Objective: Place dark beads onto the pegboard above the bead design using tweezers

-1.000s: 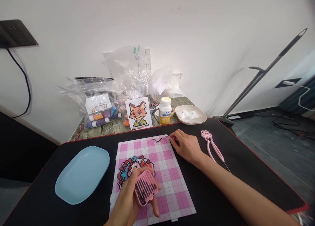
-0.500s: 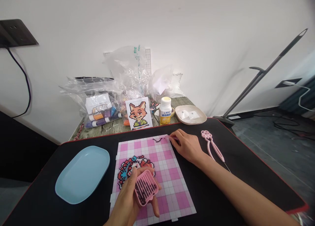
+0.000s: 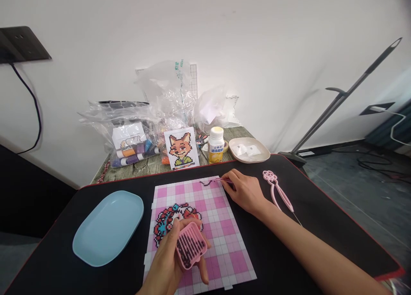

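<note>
My left hand (image 3: 171,252) holds a small pink ridged bead tray (image 3: 192,245), its grooves partly filled with dark beads. Pinched in my right hand (image 3: 243,190) is a pair of pink tweezers (image 3: 225,180), tips down by a short curved line of dark beads (image 3: 205,183). That line lies near the top edge of a pink and white checked pegboard (image 3: 224,239). Lower left on the board, a red, blue, black and white bead pattern (image 3: 163,220) is partly hidden behind my left hand and the tray.
A blue plate (image 3: 109,228) lies at left on the black mat. Pink flower-topped tweezers (image 3: 278,191) rest at right. Behind stand a fox pattern card (image 3: 182,149), a white bottle (image 3: 216,145), a beige dish (image 3: 265,151) with small packets, and plastic bags (image 3: 128,119).
Both hands stay nearly in place, the tweezers still at the line of dark beads. The whole view has shifted very slightly.
</note>
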`<state>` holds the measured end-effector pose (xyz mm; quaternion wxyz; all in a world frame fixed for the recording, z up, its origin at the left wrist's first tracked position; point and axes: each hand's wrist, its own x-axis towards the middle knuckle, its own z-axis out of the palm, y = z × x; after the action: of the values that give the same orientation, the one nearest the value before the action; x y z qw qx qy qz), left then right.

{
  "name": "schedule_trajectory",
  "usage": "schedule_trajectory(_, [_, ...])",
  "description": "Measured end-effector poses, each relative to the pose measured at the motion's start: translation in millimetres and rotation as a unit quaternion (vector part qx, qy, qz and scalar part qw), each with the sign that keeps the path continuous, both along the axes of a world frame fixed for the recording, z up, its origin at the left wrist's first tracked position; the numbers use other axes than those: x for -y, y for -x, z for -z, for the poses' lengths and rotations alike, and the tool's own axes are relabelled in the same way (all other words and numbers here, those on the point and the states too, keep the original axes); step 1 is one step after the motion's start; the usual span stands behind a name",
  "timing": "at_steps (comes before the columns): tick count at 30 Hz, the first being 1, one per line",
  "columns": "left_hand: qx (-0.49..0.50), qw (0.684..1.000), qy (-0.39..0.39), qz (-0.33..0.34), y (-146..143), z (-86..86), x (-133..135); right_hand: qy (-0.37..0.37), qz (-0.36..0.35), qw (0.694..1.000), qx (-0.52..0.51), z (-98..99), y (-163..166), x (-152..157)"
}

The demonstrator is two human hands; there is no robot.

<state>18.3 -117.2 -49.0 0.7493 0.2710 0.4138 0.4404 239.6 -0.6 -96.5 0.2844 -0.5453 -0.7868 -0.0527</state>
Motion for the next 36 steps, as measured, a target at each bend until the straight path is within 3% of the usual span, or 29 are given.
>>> schedule_trajectory(10, [-0.011,1.0,0.001,0.003,1,0.8,0,-0.019,-0.006,1.0,0.0,-0.4,0,0])
schedule_trajectory(14, [0.004,1.0,0.004,0.005,2,3.9,-1,-0.055,-0.019,0.997,-0.057,-6.1,2,3])
schedule_trajectory(19, [0.02,1.0,-0.004,0.006,3,12.2,-4,-0.069,-0.155,0.962,-0.216,-25.1,17,26])
schedule_trajectory(22, [0.023,1.0,-0.003,-0.001,4,14.6,-4,-0.04,-0.274,0.936,-0.216,-34.9,28,44])
schedule_trajectory(24, [0.019,1.0,-0.004,-0.011,4,14.8,-4,-0.037,-0.315,0.931,-0.182,-38.5,33,54])
schedule_trajectory(28, [0.018,1.0,-0.002,-0.013,3,13.7,-3,-0.051,-0.34,0.932,-0.119,-40.0,36,60])
schedule_trajectory(36, [0.005,1.0,-0.004,-0.018,1,12.9,-2,-0.032,-0.371,0.923,-0.102,-40.3,38,61])
